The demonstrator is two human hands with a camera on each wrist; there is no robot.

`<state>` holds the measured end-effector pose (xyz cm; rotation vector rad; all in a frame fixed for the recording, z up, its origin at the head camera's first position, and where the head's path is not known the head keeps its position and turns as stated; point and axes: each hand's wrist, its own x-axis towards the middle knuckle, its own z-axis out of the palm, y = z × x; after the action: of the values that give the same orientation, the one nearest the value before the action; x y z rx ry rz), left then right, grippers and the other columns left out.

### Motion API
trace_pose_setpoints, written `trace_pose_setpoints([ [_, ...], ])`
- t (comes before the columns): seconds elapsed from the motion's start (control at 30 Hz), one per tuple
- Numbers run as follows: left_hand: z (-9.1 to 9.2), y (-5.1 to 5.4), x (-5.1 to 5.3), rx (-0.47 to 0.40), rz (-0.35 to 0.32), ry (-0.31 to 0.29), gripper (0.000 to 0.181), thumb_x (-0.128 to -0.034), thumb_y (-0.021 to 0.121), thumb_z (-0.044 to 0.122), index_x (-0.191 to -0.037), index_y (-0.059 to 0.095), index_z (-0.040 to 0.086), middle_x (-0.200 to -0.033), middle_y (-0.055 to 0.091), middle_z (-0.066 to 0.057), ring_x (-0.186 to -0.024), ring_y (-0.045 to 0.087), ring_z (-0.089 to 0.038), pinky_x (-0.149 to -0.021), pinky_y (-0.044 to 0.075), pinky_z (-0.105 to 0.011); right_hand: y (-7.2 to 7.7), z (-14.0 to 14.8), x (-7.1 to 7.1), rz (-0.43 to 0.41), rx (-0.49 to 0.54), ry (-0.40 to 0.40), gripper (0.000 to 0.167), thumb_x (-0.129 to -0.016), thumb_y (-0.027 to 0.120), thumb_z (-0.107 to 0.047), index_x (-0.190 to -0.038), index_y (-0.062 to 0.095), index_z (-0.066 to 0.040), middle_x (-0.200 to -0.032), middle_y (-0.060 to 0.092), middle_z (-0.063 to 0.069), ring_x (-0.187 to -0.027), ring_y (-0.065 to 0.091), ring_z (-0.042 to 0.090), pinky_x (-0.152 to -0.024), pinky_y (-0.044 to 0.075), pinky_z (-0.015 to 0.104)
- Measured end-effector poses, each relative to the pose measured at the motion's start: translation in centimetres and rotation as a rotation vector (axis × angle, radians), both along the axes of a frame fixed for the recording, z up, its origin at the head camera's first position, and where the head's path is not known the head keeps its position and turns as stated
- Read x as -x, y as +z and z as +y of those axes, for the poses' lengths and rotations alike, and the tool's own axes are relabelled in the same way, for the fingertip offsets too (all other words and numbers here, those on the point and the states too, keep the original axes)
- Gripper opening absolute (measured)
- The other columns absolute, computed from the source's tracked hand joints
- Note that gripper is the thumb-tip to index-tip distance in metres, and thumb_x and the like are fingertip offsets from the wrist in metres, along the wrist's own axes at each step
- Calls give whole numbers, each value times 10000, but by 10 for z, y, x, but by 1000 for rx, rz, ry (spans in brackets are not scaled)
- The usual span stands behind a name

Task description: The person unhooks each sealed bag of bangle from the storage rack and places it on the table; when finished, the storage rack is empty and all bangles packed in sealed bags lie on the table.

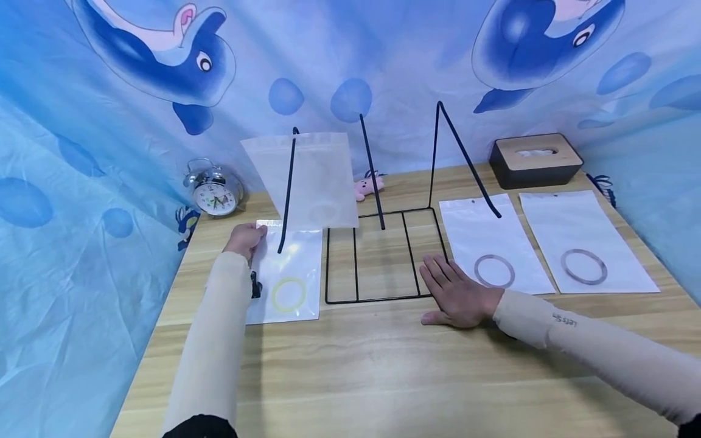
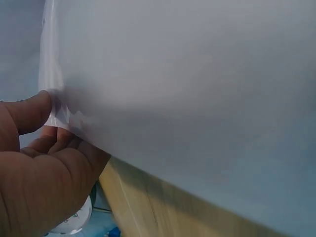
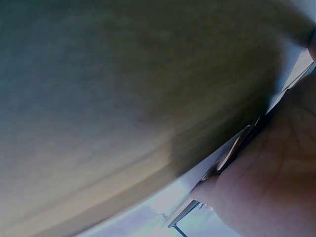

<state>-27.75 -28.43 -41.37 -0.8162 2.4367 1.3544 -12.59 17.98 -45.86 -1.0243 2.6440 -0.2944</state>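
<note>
At the upper left corner of a white zip bag (image 1: 312, 274) showing a yellow ring (image 1: 288, 294), my left hand (image 1: 244, 239) pinches the edge between thumb and fingers. The left wrist view shows the thumb on this bag (image 2: 173, 98), fingers behind it. My right hand (image 1: 457, 295) lies flat with fingers spread, over the front right corner of a black wire rack (image 1: 383, 298). Another white bag (image 1: 328, 176) hangs on the rack's left prong (image 1: 288, 188). The right wrist view holds mostly blurred table and the palm (image 3: 276, 182).
Two white bags (image 1: 495, 234) (image 1: 586, 225), each showing a mauve ring, lie right of the rack. A tissue box (image 1: 535, 159) stands behind them. At the back left is an alarm clock (image 1: 215, 193); a pink toy (image 1: 368, 187) sits behind the rack. A printed curtain (image 1: 411, 48) borders the table.
</note>
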Motion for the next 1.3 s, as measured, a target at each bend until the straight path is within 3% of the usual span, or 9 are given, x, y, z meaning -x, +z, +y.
trace_pose_setpoints([
  [0.2,7,3,0,-5,-21,18,437,-1086,451,222,-1459,459,-5,-1463,446,-170,-1308,422,-307,-1135,318,-456,0,-1,-1,-6,4,-2,1003,-983,500,-618,-1557,113,108,-1624,-16,313,-1483,-52,477,-1149,62,634],
  [0.43,10,4,3,15,-1,31,434,-1082,445,195,-1458,467,-22,-1474,445,-183,-1325,430,-307,-1128,334,-436,-1,0,0,19,-4,3,1004,-983,492,-626,-1559,114,104,-1625,-13,311,-1485,-44,476,-1152,72,629],
  [0.67,2,2,7,-8,-38,67,485,-1079,433,200,-1518,383,-1,-1505,407,-171,-1327,401,-301,-1135,322,-441,-1,-2,0,-4,-13,6,1007,-985,482,-627,-1563,91,98,-1626,-33,305,-1485,-65,469,-1153,56,627],
  [0.8,-2,7,8,31,20,48,413,-1045,403,173,-1389,485,-40,-1287,509,-177,-1087,517,-276,-920,470,-354,-2,0,1,-1,-19,1,1014,-983,472,-641,-1561,93,102,-1626,-37,305,-1484,-69,471,-1150,59,633],
  [0.9,-6,10,7,74,59,16,400,-1041,386,171,-1358,505,-41,-1198,501,-150,-948,486,-239,-764,429,-321,-3,1,1,6,-21,2,1021,-981,459,-655,-1560,97,105,-1626,-36,306,-1483,-65,474,-1146,70,638],
  [1.0,-7,13,3,60,68,-14,473,-1051,392,149,-1495,415,-15,-1425,466,-185,-1181,489,-284,-960,432,-349,-4,2,1,8,-24,3,1024,-980,448,-665,-1562,95,100,-1628,-39,302,-1484,-64,470,-1146,74,637],
  [1.1,-5,18,-2,44,71,-47,498,-1064,387,153,-1538,353,8,-1575,349,-186,-1419,341,-329,-1148,291,-429,-5,2,1,11,-5,4,1021,-979,465,-656,-1558,112,107,-1625,-24,310,-1482,-54,478,-1141,80,645],
  [1.2,-1,23,-10,45,81,-78,510,-1079,365,196,-1561,319,35,-1598,314,-174,-1463,274,-350,-1175,230,-474,-5,2,1,20,-23,7,1021,-980,449,-665,-1564,100,96,-1628,-33,302,-1484,-61,471,-1149,75,632],
  [1.3,2,31,-18,24,107,-106,526,-1088,366,231,-1575,288,49,-1595,319,-173,-1454,293,-351,-1170,239,-487,-5,1,1,20,-16,9,1015,-982,466,-651,-1561,105,100,-1627,-27,305,-1484,-59,473,-1149,70,631],
])
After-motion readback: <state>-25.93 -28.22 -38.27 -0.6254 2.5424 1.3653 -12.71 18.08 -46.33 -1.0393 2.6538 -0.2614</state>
